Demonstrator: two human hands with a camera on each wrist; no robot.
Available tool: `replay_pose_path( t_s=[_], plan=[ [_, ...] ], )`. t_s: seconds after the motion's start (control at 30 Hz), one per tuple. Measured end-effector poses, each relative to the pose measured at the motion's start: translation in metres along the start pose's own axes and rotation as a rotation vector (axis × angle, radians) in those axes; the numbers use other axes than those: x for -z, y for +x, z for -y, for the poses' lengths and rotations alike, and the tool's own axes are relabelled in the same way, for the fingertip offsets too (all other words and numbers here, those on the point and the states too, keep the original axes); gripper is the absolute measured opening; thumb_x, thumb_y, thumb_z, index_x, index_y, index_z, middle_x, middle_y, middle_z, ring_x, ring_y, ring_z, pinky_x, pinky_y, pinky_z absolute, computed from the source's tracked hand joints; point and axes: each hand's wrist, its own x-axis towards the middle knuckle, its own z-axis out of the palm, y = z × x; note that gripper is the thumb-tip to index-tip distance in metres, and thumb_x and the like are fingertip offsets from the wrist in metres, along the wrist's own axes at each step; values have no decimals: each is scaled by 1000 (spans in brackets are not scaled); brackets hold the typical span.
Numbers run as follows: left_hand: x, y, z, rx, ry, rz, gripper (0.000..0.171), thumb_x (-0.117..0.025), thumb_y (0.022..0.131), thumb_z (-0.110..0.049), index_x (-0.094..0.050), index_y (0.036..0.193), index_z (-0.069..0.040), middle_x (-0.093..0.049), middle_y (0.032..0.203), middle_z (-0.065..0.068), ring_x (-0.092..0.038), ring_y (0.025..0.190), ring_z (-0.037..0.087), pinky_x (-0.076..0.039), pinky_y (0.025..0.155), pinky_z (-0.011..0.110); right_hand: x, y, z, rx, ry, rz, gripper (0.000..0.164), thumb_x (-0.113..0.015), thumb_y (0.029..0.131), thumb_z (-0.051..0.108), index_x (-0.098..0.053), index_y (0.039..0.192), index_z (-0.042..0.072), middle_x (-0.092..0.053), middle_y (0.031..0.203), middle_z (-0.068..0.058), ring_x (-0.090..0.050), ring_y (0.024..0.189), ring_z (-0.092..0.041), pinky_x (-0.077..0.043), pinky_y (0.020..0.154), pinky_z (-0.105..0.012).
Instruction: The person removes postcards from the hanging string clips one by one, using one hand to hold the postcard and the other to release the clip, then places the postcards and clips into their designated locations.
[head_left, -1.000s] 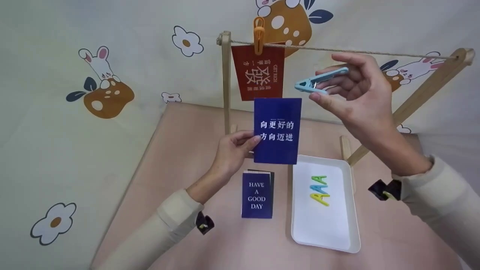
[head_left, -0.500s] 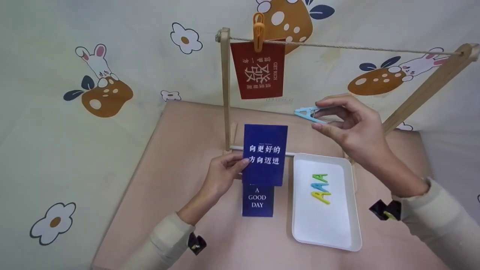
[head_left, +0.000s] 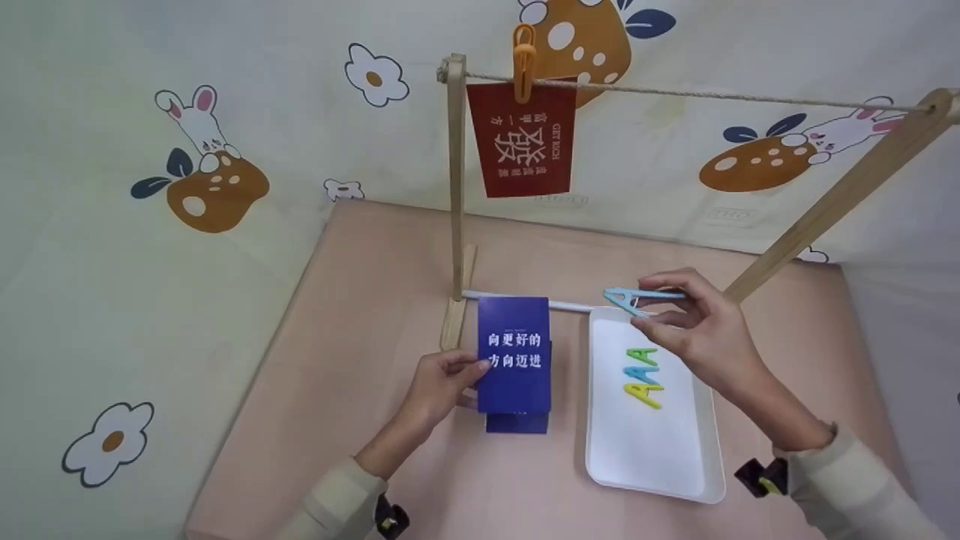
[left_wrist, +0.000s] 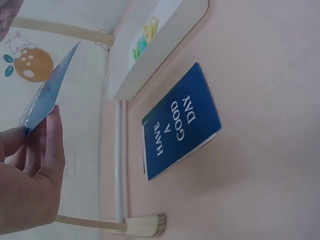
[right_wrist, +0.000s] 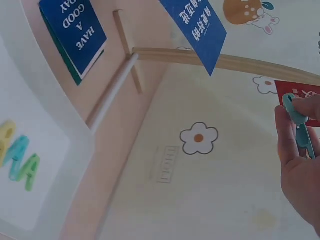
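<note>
My left hand (head_left: 439,390) pinches a blue card (head_left: 514,375) with white Chinese lettering by its left edge. In the left wrist view the card stands well above the table, edge-on. Below it lies a small stack of cards (left_wrist: 182,122), the top one blue and reading "HAVE A GOOD DAY"; in the head view the held card covers most of it. My right hand (head_left: 701,330) holds a light blue clothespin (head_left: 637,298) between thumb and fingers, over the far end of the tray. A red card (head_left: 525,142) hangs from the rope (head_left: 697,94) under an orange clothespin (head_left: 523,64).
A white tray (head_left: 645,457) stands on the pink table (head_left: 300,450) with yellow, blue and green clothespins (head_left: 641,375) in it. The rope runs between a left wooden post (head_left: 457,180) and a right wooden post (head_left: 840,195). A white rod (head_left: 570,306) joins the frame's base.
Both hands have come down, away from the rope. The blue card has dropped to overlap the stack in view, and the light blue clothespin has come down close to the tray's far edge.
</note>
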Motion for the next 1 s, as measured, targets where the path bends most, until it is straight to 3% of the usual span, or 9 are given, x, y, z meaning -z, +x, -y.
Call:
replay_pose_path(
  t_s=[0.2, 0.43, 0.7, 1.0],
  plan=[
    [-10, 0, 27, 76, -30, 17, 28, -67, 83, -23, -65, 99, -1, -70, 85, 10, -65, 61, 13, -57, 56, 33, -5, -29, -36, -79, -202, -60, 48, -76, 72, 5, -57, 115, 12, -58, 112, 0, -57, 96, -8, -50, 72, -13],
    [-14, 2, 50, 93, -45, -23, 29, -68, 82, -24, -66, 98, 0, -71, 86, 12, -62, 56, 11, -56, 53, 32, -16, -59, -67, -255, -343, -111, 43, -80, 70, 22, -62, 109, 23, -62, 106, 12, -52, 96, -6, -40, 80, -12],
    [-20, 5, 68, 126, -16, -58, 27, -69, 81, -23, -66, 97, -1, -71, 85, 11, -62, 54, 11, -55, 51, 31, -23, -81, -89, -332, -380, -135, 42, -81, 67, 25, -64, 105, 29, -62, 103, 12, -49, 87, -2, -40, 72, -16],
    [-21, 9, 86, 141, 2, -92, 27, -72, 78, -23, -67, 94, -1, -71, 85, 10, -62, 61, 9, -54, 51, 27, -29, -100, -112, -339, -457, -107, 46, -82, 65, 15, -64, 106, 26, -66, 105, 12, -49, 96, -3, -43, 76, -24]
  ],
)
